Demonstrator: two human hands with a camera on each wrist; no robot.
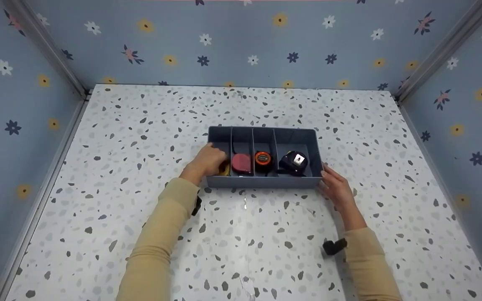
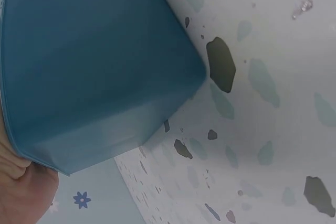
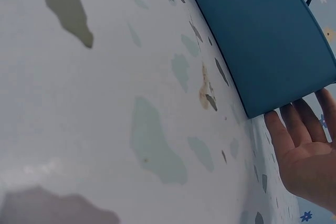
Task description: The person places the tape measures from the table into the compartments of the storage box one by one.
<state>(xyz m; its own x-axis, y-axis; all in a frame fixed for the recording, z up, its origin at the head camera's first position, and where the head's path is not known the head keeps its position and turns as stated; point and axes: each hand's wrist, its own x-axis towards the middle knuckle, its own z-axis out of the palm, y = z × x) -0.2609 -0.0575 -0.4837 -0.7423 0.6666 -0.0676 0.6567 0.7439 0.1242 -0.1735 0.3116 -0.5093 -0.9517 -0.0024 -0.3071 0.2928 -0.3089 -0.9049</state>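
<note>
A blue-grey box (image 1: 262,182) with several compartments stands on the speckled tabletop. My left hand (image 1: 207,161) reaches over its left wall, fingers curled down onto a yellow item (image 1: 225,169) in the leftmost compartment; fingertips and most of the item are hidden. A pink round tape measure (image 1: 241,162), an orange-and-black tape measure (image 1: 262,158) and a larger dark tape measure (image 1: 294,162) lie in the other compartments. At the box's right end, my right hand (image 3: 307,156) touches the wall with extended fingers. The left wrist view shows the box's outer wall (image 2: 100,51) beside the left hand (image 2: 26,198).
Thin dividers (image 1: 252,146) separate the compartments. The white speckled tabletop (image 1: 149,125) extends around the box, bordered by blue flowered panels (image 1: 232,42) at the back and both sides. A black camera mount (image 1: 334,246) sits at the right wrist.
</note>
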